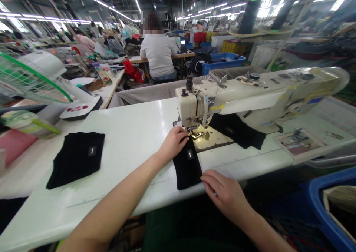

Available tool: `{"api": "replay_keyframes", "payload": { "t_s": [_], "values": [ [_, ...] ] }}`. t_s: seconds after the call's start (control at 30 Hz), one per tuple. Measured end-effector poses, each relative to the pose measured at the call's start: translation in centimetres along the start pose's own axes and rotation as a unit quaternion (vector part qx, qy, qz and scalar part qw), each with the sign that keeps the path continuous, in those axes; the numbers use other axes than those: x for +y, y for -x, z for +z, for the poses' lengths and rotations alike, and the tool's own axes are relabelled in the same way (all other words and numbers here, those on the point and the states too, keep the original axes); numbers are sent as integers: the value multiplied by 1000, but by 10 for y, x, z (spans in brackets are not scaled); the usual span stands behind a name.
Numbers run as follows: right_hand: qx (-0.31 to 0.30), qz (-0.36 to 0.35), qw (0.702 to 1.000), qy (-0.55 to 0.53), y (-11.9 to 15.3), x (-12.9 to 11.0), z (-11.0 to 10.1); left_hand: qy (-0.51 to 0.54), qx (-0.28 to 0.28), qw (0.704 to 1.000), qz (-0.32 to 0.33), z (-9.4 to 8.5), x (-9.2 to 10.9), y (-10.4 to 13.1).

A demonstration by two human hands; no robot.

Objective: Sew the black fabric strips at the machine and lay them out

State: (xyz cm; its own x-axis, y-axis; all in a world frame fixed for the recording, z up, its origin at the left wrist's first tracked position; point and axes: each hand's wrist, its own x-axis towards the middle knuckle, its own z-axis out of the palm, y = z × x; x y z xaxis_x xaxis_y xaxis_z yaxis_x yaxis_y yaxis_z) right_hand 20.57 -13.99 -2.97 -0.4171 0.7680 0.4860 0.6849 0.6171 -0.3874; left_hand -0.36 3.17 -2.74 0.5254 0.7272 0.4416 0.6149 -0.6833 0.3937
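Under the strip lights of a busy sewing hall, a pale worktop (pixel 130 141) carries a sewing machine (pixel 191 102). A labelled black cloth (pixel 187 174) lies at the front edge, its far end beside the presser foot. The left hand (pixel 174 142) is there, fingers bunched on that end — whether they pinch or only press, I cannot tell. The right hand (pixel 224 191) has its fingers closed on the near right corner — more black pieces (pixel 75 161) lie well to the left.
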Motion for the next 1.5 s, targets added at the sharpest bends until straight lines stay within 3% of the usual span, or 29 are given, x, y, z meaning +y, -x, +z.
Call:
{"api": "replay_keyframes", "payload": {
  "t_s": [0.47,0.63,0.77,0.87,1.0,1.33,1.5],
  "values": [
    [-72,33,997,-6,-6,0,-8,-53,-21,998,15,-6,3,-4],
    [-60,15,998,3,-1,-1,-10,-124,-65,988,65,-24,42,22],
    [-17,-20,999,33,9,2,-5,-71,-133,976,157,-35,85,64],
    [-7,-32,998,45,14,5,-2,-70,-129,971,189,-35,101,88],
    [-30,-14,999,29,11,4,-3,-82,-102,971,198,-31,101,95],
    [-97,48,994,9,-6,1,-10,-10,-158,978,138,-40,97,83],
    [-118,62,990,37,-16,5,-11,2,-161,979,125,-43,92,75]
  ]
}}
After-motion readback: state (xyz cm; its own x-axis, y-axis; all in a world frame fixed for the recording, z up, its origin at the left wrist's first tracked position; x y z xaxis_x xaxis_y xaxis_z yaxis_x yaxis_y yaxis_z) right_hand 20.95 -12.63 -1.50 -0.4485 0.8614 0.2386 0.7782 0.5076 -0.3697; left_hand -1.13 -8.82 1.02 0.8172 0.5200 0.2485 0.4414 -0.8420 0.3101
